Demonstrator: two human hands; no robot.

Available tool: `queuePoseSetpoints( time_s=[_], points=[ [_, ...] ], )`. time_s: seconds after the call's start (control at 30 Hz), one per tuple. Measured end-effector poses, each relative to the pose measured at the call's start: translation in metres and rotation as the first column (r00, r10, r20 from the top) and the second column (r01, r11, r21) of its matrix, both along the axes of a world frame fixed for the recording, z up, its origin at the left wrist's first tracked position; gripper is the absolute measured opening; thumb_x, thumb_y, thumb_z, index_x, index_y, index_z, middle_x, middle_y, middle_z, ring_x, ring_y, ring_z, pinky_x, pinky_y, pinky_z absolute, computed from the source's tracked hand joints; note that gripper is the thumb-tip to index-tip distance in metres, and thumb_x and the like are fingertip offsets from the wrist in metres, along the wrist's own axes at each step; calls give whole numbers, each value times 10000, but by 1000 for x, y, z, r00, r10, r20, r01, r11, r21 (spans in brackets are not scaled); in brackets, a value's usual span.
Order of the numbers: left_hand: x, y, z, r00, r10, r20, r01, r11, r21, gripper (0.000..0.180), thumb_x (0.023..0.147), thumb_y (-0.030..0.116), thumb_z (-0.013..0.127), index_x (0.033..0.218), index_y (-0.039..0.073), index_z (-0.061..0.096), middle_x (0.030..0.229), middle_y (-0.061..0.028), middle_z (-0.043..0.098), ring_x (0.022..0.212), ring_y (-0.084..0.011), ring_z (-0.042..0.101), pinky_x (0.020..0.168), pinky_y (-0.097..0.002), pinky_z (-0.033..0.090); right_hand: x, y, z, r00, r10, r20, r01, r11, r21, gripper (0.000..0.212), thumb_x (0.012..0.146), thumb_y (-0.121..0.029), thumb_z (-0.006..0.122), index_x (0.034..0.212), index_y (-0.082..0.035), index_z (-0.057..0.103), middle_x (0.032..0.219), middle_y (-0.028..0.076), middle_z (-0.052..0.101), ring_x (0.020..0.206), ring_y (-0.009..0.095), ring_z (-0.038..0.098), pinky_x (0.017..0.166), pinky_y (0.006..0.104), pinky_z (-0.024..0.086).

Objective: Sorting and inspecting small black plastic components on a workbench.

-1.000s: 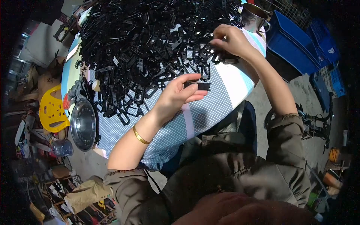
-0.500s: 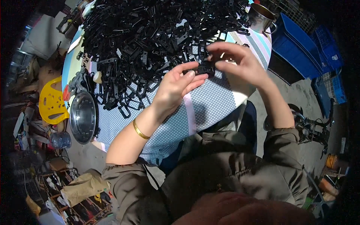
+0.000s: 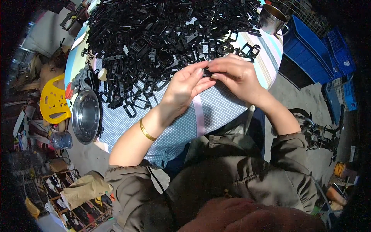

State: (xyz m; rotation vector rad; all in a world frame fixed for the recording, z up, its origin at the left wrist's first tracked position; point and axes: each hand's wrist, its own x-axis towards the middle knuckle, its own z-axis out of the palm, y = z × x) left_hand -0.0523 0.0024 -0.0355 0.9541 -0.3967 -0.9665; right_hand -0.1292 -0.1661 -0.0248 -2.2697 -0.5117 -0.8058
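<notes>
A small black plastic part (image 3: 206, 73) is held between my two hands, above the near edge of the pile. My left hand (image 3: 187, 84) grips it with thumb and fingers, palm turned up, a gold bangle on that wrist. From the other side, my right hand (image 3: 236, 74) pinches the same part with thumb and fingertips. Most of the part is covered by fingers, so its exact kind does not show. Beyond the hands spreads a big heap of black plastic buckle-like pieces (image 3: 154, 42), some with open frames and some with ribbed faces.
The heap lies on a round table with a dotted and striped cloth (image 3: 228, 110). A steel basin (image 3: 85, 116) stands at its left edge, near a yellow plastic chair (image 3: 54, 101). At the far right are a metal mug (image 3: 271, 19) and blue crates (image 3: 309, 50).
My right hand has come in leftward and closed its fingertips on the black part. The left hand stays nearly in place, still holding it.
</notes>
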Motion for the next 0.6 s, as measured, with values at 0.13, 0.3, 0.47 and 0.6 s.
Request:
queuePoseSetpoints(
  time_s=[0.13,0.3,0.47,0.6],
  points=[
    [1,2,4,999,-38,36,38,999,6,377,913,134,424,1223,-72,364,1078,-158,534,947,-188,568,874,-305,471,-5,5,0,998,-60,33,63,993,-100,250,665,-33,681,912,-35,641,946,76,637,848,231,593,703,309,455],
    [-1,2,10,995,-84,45,84,996,-3,410,900,127,459,1231,-86,345,1060,-149,545,918,-171,576,855,-298,477,-8,2,3,975,-98,200,160,932,-325,251,687,-122,676,930,-65,646,1004,39,631,1000,267,529,840,376,387],
    [-1,-2,9,991,-124,43,123,992,25,454,893,120,469,1255,-91,295,1041,-175,551,910,-202,597,814,-289,500,-14,-24,-4,994,70,-83,-72,997,-16,365,766,-43,532,1131,-34,532,1111,110,566,1020,307,513,885,390,391],
    [1,0,8,990,-107,87,100,991,90,475,894,124,468,1260,-107,271,1031,-202,548,905,-218,603,800,-276,506,-25,-91,10,951,-299,-82,255,905,-341,333,771,-33,504,1103,-35,529,1149,126,539,1008,269,517,889,363,396]
  ],
)
